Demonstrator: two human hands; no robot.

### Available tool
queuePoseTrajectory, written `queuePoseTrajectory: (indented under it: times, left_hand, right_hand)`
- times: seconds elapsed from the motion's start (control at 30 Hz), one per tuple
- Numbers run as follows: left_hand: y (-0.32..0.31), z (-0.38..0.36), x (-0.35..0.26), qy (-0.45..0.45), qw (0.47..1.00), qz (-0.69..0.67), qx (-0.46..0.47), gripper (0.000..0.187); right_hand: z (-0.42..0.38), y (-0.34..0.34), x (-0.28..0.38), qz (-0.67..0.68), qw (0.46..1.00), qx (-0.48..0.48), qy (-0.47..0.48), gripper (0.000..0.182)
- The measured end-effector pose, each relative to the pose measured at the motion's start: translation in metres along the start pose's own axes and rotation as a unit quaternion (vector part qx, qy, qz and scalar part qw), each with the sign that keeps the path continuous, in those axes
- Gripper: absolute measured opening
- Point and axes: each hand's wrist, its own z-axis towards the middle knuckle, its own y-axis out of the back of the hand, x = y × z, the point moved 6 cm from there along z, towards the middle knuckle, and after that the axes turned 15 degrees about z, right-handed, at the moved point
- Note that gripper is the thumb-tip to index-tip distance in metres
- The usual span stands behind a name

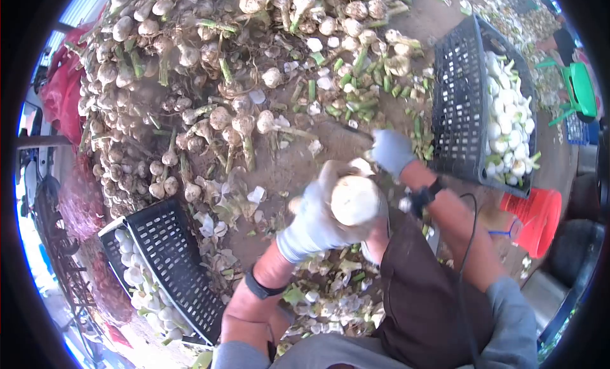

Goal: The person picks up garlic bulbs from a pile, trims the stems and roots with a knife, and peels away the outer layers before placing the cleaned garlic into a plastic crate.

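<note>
My left hand (306, 224), in a pale work glove, is closed around a large whitish garlic bulb (354, 200), its round pale face turned up toward me. To the right and a little farther off, my right hand (392, 153), gloved as well, grips a knife. The dark, narrow blade of the knife (348, 131) points left over the dirt, apart from the bulb; its handle is hidden in the fist. Loose peelings (292, 172) and cut green stem pieces (362, 99) lie around both hands.
Unpeeled garlic with stems (152, 70) is heaped at the left and far side. A black crate (457, 95) of white bulbs stands at right, another crate (171, 254) at lower left. A red bucket (540, 223) and a green chair (579, 89) are farther right. Skins litter the ground.
</note>
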Motion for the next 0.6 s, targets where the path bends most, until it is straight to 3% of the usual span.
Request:
queuePoseTrajectory:
  times: [0.07, 0.13, 0.2, 0.23, 0.27, 0.3, 0.33, 0.37, 0.4, 0.43, 0.47, 0.5, 0.53, 0.57, 0.6]
  left_hand:
    - [0.014, 0.004, -0.003, 0.047, 0.996, -0.017, -0.075, 0.072]
    - [0.031, 0.012, 0.01, -0.039, 0.967, 0.197, -0.157, 0.069]
    - [0.037, 0.001, 0.033, 0.085, 0.964, 0.218, -0.122, 0.066]
    - [0.033, -0.005, 0.05, 0.144, 0.971, 0.117, -0.152, 0.064]
    - [0.038, -0.011, 0.046, 0.093, 0.948, 0.229, -0.199, 0.057]
    - [0.032, -0.021, 0.063, 0.182, 0.961, 0.062, -0.201, 0.062]
    - [0.026, -0.024, 0.066, 0.26, 0.938, -0.108, -0.203, 0.068]
    - [0.017, -0.027, 0.047, 0.26, 0.896, -0.283, -0.225, 0.071]
    - [0.004, -0.033, 0.052, 0.205, 0.881, -0.371, -0.209, 0.07]
    - [0.011, -0.042, 0.026, 0.131, 0.979, 0.029, -0.154, 0.071]
    - [0.006, -0.046, 0.005, 0.039, 0.9, 0.427, -0.077, 0.073]
    - [0.005, -0.046, 0.023, 0.111, 0.991, 0.033, -0.066, 0.076]
    - [-0.008, -0.05, 0.041, 0.162, 0.914, -0.37, -0.041, 0.079]
    - [-0.016, -0.052, 0.064, 0.201, 0.929, -0.31, 0.035, 0.086]
    - [-0.02, -0.041, 0.107, 0.143, 0.969, -0.197, -0.035, 0.09]
  right_hand:
    - [-0.02, 0.005, -0.012, 0.035, 0.998, -0.025, -0.054, 0.037]
    - [-0.038, 0.003, 0.005, 0.124, 0.979, -0.138, 0.08, 0.03]
    - [-0.045, -0.002, 0.014, 0.151, 0.982, -0.101, 0.054, 0.022]
    - [-0.05, -0.001, 0.023, 0.181, 0.977, -0.091, 0.06, 0.02]
    - [-0.055, 0.001, 0.035, 0.209, 0.972, -0.081, 0.069, 0.019]
    - [-0.069, 0.008, 0.053, 0.316, 0.937, -0.085, 0.121, 0.019]
    - [-0.072, 0.005, 0.057, 0.315, 0.937, -0.078, 0.128, 0.019]
    - [-0.073, 0.003, 0.06, 0.338, 0.93, -0.056, 0.133, 0.022]
    - [-0.072, 0.003, 0.063, 0.362, 0.922, -0.036, 0.137, 0.025]
    - [-0.049, -0.038, 0.02, 0.495, 0.864, 0.011, 0.094, 0.023]
    - [-0.045, -0.045, -0.007, 0.493, 0.864, 0.014, 0.106, 0.023]
    - [-0.045, -0.052, -0.038, 0.429, 0.902, 0.002, 0.055, 0.026]
    - [-0.046, -0.055, -0.045, 0.365, 0.931, -0.007, -0.004, 0.03]
    - [-0.05, -0.06, -0.046, 0.37, 0.929, -0.001, -0.008, 0.03]
    - [-0.056, -0.044, -0.028, 0.324, 0.946, -0.012, 0.002, 0.035]
